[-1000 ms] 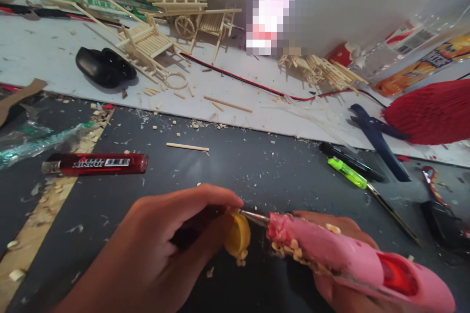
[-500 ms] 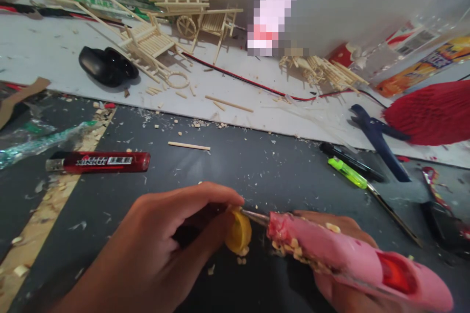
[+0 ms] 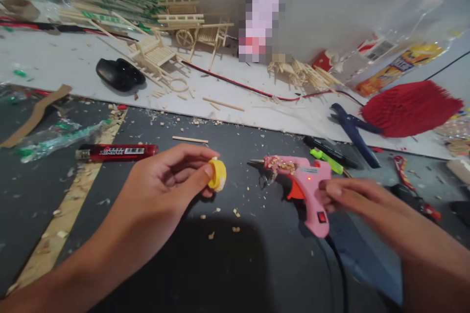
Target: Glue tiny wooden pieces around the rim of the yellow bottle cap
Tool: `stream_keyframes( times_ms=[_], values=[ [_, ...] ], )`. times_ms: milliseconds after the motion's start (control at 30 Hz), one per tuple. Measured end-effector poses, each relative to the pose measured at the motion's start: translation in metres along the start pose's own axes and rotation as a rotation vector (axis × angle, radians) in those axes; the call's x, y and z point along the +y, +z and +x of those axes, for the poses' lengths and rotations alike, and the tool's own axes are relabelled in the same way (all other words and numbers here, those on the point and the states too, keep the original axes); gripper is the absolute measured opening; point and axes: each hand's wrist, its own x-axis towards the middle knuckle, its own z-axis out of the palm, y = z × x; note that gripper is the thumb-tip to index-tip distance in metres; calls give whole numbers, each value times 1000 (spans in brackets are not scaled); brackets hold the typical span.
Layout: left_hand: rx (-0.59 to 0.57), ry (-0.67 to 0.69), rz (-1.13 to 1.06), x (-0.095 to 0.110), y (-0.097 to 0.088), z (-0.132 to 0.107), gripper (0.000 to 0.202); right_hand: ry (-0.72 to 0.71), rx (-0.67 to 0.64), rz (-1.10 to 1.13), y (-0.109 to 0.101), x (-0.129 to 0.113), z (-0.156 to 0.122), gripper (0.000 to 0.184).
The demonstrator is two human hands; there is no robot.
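Note:
My left hand [image 3: 172, 181] pinches a small yellow ring-shaped piece [image 3: 219, 175] between thumb and fingers; pale bits cling to its edge. On the right is a pink hot glue gun [image 3: 312, 176] with an orange trigger and a lit red light, turned side-on over the dark table. Its metal nozzle points left toward the yellow piece, with a gap between them. Wood crumbs are stuck along the barrel. The fingers of my right hand [image 3: 352, 198] are closed at the back of the glue gun's handle, partly hidden behind it.
Behind, a white board [image 3: 157, 102] holds small stick-built carts [image 3: 154, 54], a black object [image 3: 119, 74] and a thin stick [image 3: 223, 103]. A red tube [image 3: 117, 152] lies left. Dark blue cutters [image 3: 354, 134], a red fringed bundle [image 3: 411, 107] and a green-handled tool [image 3: 326, 160] lie right. A cord trails from the gun.
The glue gun's nozzle has come away from the yellow piece, and the gun has turned onto its side. My right hand has shifted to the handle's back. My left hand has moved up and left.

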Motion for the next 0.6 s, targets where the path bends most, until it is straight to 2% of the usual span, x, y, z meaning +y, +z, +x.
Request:
stream_keyframes(
  times_ms=[67,133,167,200,267,333,400,467,600],
  values=[
    [-2,3,-23,2,2,-1,11,-51,77,-309,-5,-7,-9,39],
    [0,4,-42,3,3,-1,11,-168,154,-461,10,-19,-18,36],
    [-4,4,-48,4,3,-1,12,-253,164,-462,25,-27,-21,26],
    [-11,5,-55,4,3,-1,13,-360,120,-450,43,-36,-23,19],
    [-30,10,-67,4,2,0,15,-559,-47,-483,83,-53,-23,21],
    [-47,17,-85,3,1,0,18,-687,-49,-604,117,-65,-18,23],
    [-56,26,-102,2,0,0,21,-756,-51,-691,138,-70,-13,20],
    [-59,31,-113,1,1,0,22,-774,-48,-738,147,-70,-9,19],
    [-57,33,-111,1,2,0,19,-756,-24,-678,147,-67,-7,18]
  ],
)
